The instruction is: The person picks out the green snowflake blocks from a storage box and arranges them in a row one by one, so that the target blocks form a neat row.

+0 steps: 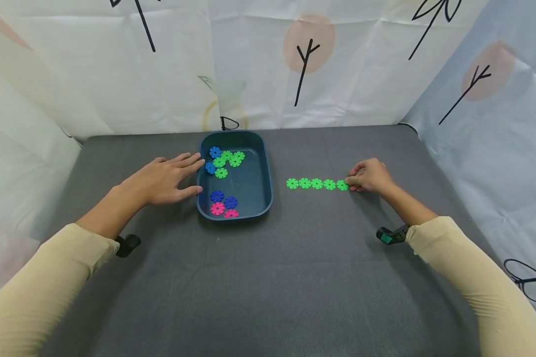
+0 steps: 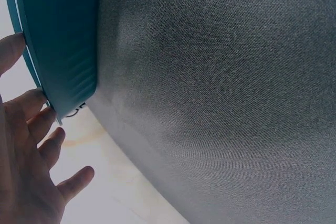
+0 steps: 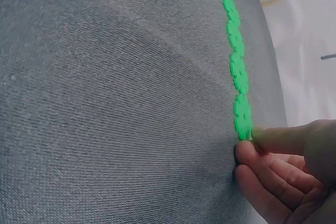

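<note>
Several bright green notched discs (image 1: 317,183) lie end to end in a straight row on the grey table. At the row's right end, my right hand (image 1: 370,177) pinches the last green disc (image 3: 242,116) by its edge between thumb and forefinger. My left hand (image 1: 163,181) rests with spread, fairly straight fingers against the left rim of a dark blue-green tray (image 1: 250,198). From the left wrist, its fingertips (image 2: 35,97) show right at the tray's rim. Loose green discs (image 1: 227,158), blue discs (image 1: 217,196) and pink discs (image 1: 217,208) lie inside the tray.
The grey cloth-covered table (image 1: 268,287) spreads out in front of the tray and the row. A white printed curtain (image 1: 259,64) hangs along the back, with more fabric at both sides. Each wrist carries a dark strapped device (image 1: 390,235).
</note>
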Demonstrator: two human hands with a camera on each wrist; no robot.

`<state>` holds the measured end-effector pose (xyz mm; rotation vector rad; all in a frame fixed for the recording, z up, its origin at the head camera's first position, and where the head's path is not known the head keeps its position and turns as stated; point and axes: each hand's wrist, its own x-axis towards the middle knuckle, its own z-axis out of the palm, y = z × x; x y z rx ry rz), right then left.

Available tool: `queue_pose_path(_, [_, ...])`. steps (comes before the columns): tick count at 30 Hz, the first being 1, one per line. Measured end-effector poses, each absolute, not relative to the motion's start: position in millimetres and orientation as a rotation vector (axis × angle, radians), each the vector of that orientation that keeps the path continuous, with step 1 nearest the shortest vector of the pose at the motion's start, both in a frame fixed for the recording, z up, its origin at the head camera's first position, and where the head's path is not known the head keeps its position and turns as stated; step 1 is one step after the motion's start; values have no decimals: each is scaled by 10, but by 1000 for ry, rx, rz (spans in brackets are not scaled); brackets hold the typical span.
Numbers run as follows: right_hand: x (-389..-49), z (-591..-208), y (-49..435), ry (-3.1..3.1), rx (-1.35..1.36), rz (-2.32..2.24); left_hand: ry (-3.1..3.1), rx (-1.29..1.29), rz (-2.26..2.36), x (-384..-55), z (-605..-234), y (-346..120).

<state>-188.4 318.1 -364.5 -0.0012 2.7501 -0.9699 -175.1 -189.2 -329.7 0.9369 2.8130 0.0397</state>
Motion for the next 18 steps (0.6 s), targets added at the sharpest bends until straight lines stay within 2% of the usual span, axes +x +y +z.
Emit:
queue_pose_path(9, [-2008,-3483,3078,2791,-121,-812,2818,954,48,-1754,-3292,-1897])
queue_pose_path(18, [-2209,-3168,2517,2775,-170,-1014,2824,970,29,-1766,-3318,-1899])
